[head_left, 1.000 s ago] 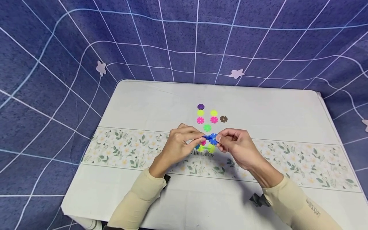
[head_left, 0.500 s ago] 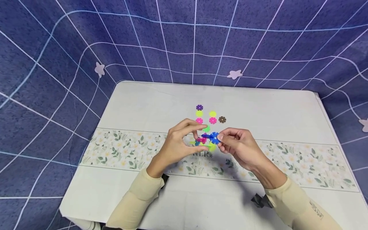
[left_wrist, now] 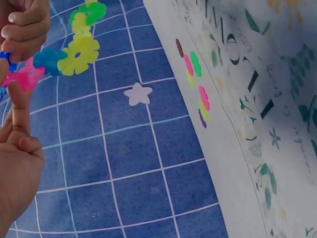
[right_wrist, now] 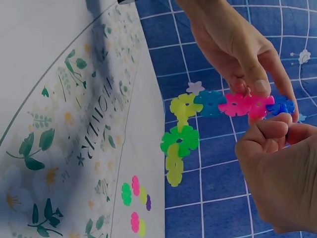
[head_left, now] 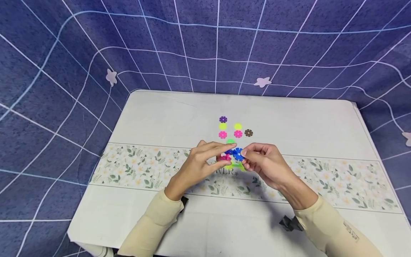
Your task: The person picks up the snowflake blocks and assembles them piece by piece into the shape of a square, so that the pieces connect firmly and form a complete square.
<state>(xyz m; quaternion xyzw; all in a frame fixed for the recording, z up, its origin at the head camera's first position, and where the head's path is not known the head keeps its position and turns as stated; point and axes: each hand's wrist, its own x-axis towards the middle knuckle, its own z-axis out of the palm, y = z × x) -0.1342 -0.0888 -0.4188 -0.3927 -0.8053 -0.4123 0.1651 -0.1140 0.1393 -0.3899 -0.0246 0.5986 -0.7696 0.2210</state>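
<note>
In the head view my right hand [head_left: 268,166] pinches a blue notched flower disc [head_left: 238,154] between thumb and fingers. Another blue disc is slotted onto it, joined to a chain. The right wrist view shows that chain running through pink discs [right_wrist: 235,105], a teal disc [right_wrist: 211,103] and a yellow disc [right_wrist: 185,105]. From there it bends to a green disc [right_wrist: 179,141] and another yellow one [right_wrist: 174,166]. My left hand [head_left: 200,160] is around the pink and blue part, index finger extended and apart from the thumb. Its thumb overlaps a pink disc.
Loose discs lie flat beyond the hands: purple [head_left: 223,119], brown [head_left: 248,132], green [head_left: 230,141], with pink and yellow ones. They rest on a white table cover [head_left: 167,117] with a floral band. A blue gridded curtain [head_left: 192,43] surrounds the table's back and sides.
A second ago my left fingers pinched a blue disc. They spread wide half a second later, and now the gap between thumb and index is narrower. My right hand keeps its pinch.
</note>
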